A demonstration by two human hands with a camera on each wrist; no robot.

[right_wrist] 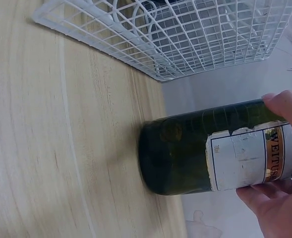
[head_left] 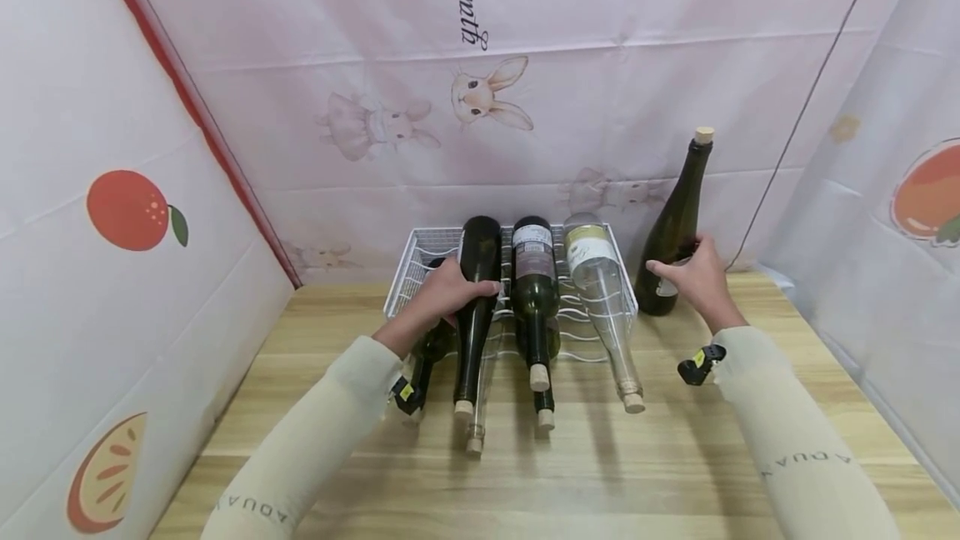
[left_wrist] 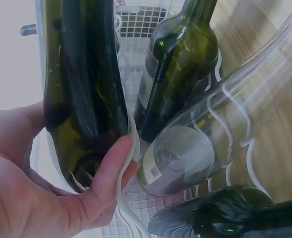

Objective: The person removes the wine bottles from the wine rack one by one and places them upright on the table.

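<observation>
My left hand [head_left: 442, 290] grips a dark wine bottle [head_left: 480, 248] near its base, thumb across the glass. This bottle lies on the top tier of a white wire rack [head_left: 399, 283], its corked neck toward me. At the rack's right, my right hand [head_left: 699, 280] holds a dark green bottle [head_left: 681, 198] by its lower body, cork up. Its white label [right_wrist: 250, 156] shows in the right wrist view, and its base is at or close to the tabletop. Beside the left hand's bottle lie a green bottle [head_left: 536, 298] and a clear bottle [head_left: 600, 282].
Lower in the rack, several more corked bottles point forward, among them a dark one [head_left: 423, 373] and a clear one [head_left: 477, 419]. The rack stands on a wooden table [head_left: 562, 482] against a pink printed cloth [head_left: 600, 107]. White cloths hang at both sides.
</observation>
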